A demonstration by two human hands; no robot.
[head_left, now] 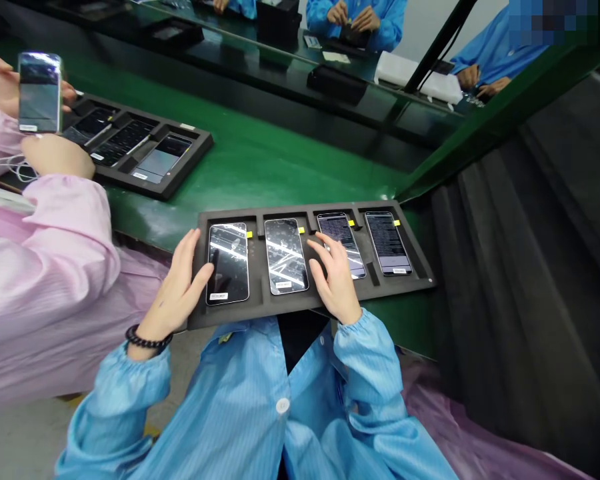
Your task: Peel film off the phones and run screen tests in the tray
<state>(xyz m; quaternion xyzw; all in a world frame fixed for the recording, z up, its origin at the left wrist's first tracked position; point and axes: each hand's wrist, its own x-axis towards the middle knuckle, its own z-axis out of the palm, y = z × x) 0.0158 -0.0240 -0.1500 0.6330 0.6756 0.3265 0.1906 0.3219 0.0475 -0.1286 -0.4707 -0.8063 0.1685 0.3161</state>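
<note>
A black foam tray (pixel 257 308) lies before me at the edge of the green bench, with smartphones side by side in its slots. My left hand (pixel 176 287) rests along the tray's left end, fingers stretched out and thumb at the edge of the leftmost phone (pixel 229 263), whose screen is dark. Spread fingers of my right hand (pixel 334 275) hover over or touch the tray between the second phone (pixel 286 257) and the third phone (pixel 353 257), partly covering the third. Lines of text show on the third phone and the rightmost phone (pixel 387 243). Yellow tabs stick out beside the phones.
At left, a co-worker in a pink sleeve (pixel 70 227) holds up a phone (pixel 40 93) over another foam tray (pixel 167 187). White cables (pixel 17 163) lie nearby. Across the green bench (pixel 260 160), people in blue work behind a rail. A dark curtain (pixel 510 267) hangs at right.
</note>
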